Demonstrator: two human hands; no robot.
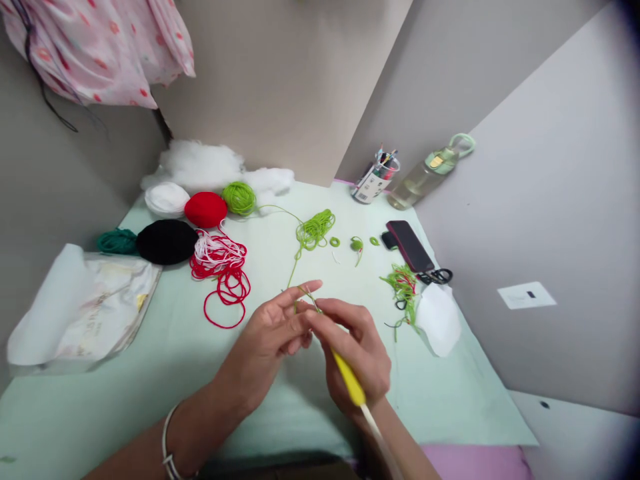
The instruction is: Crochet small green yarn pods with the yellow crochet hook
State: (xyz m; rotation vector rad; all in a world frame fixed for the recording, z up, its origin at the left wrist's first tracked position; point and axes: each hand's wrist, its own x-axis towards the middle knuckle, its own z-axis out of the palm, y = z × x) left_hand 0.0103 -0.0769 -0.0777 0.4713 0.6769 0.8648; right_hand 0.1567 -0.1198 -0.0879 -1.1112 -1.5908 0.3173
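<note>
My left hand [273, 333] pinches a strand of light green yarn [300, 250] between thumb and fingers, index finger stretched out with the yarn over it. My right hand [357, 353] grips a yellow-handled crochet hook [350, 383], its tip at the yarn by my left fingertips. The strand runs back over the pale green table [165, 347] to a loose green heap [315, 228] and a green yarn ball [239, 197].
Red [205, 209], black [167, 241], white [167, 199] and teal [117, 241] yarn balls, tangled red-white yarn [221, 267], stuffing [200, 163], a plastic bag [83, 307] lie left. Phone [410, 245], scissors [436, 275], yarn scraps [404, 287], pen cup [375, 177], bottle [425, 175] sit right.
</note>
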